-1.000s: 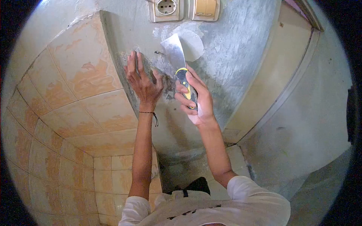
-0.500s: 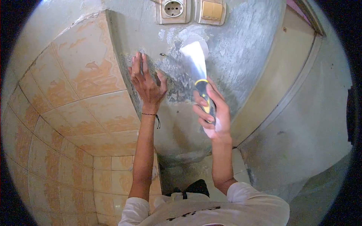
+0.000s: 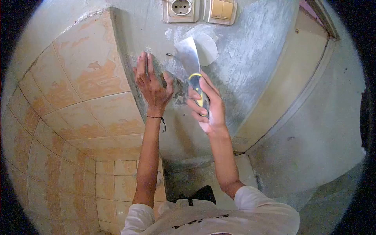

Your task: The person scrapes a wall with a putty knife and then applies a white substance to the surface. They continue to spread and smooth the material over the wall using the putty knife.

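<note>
In my right hand [image 3: 206, 102] is a putty knife [image 3: 189, 53], its black and yellow handle wrapped by my fingers and its broad metal blade pointing up. The blade lies over the grey wall [image 3: 250, 58], just left of a pale rounded patch [image 3: 206, 49] with whitish smears about it. My left hand [image 3: 152, 84] rests on the wall, fingers stretched upward and thumb apart, holding nothing. Between the two hands the wall surface is dark and flaking. A small dark hole [image 3: 169, 54] with something in it shows between my left fingertips and the blade.
Above the patch sit a power socket [image 3: 181, 7] and a double light switch [image 3: 221, 11]. Orange-patterned tiles [image 3: 84, 66] cover the wall at the left, ending in a raised edge. A pale door frame [image 3: 282, 90] runs down the right side.
My right hand has moved left with the putty knife, whose blade has come off the pale patch and uncovered it. My left hand stays in place on the wall.
</note>
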Demonstrator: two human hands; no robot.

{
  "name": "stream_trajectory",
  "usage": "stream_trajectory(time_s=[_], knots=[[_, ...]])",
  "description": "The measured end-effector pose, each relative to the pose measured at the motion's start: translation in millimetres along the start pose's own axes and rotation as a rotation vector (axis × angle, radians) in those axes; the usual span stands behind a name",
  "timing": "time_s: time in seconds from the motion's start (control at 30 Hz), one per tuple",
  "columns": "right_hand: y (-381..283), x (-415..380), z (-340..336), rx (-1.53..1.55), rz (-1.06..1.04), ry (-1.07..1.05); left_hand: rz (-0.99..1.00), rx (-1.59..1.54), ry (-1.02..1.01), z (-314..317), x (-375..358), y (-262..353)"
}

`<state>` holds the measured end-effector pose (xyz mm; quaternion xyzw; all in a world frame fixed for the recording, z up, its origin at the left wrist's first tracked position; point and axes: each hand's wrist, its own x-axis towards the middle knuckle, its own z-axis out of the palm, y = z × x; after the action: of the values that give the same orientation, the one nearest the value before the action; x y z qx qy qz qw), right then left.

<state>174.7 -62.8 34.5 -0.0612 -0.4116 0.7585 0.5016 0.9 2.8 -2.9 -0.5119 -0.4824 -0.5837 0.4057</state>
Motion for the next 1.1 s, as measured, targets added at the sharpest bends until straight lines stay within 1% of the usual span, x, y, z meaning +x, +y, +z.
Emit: stream_trajectory(time_s=[0.1, 0.13, 0.23, 0.3, 0.37, 0.53, 0.63, 0.67, 0.77, 0.9, 1.0, 1.1], knots=[[-8, -13, 7, 0.016, 0.007, -0.018, 0.007, 0.001, 0.007, 1, 4, -2], [-12, -23, 10, 0.033, -0.004, 0.02, 0.005, 0.002, 0.0, 1, 2, -3], [-14, -35, 6, 0.001, -0.006, 0.034, 0.003, -0.002, 0.003, 2, 2, -5], [-4, -18, 5, -0.035, -0.003, 0.077, -0.004, -0.015, -0.005, 1, 0, -4], [0, -4, 7, -0.063, -0.01, 0.04, 0.002, 0.002, -0.006, 1, 1, -4], [-12, -36, 9, -0.033, -0.025, 0.055, 0.009, 0.007, 0.0, 2, 2, -4], [0, -13, 4, -0.062, -0.006, 0.076, 0.008, 0.01, 0.001, 2, 1, -6], [3, -8, 3, -0.04, -0.016, 0.042, 0.013, 0.015, 0.002, 2, 0, -4], [-4, -18, 7, -0.041, -0.018, 0.025, 0.011, 0.013, 0.009, 4, 0, -4], [-9, -32, 3, -0.016, -0.025, 0.077, 0.006, 0.013, 0.006, 3, 2, -4], [1, -7, 0, -0.023, -0.024, 0.013, 0.012, 0.021, -0.002, 3, -1, -3], [-8, -18, 5, -0.022, -0.003, 0.018, 0.013, 0.007, 0.007, 3, 1, -4]])
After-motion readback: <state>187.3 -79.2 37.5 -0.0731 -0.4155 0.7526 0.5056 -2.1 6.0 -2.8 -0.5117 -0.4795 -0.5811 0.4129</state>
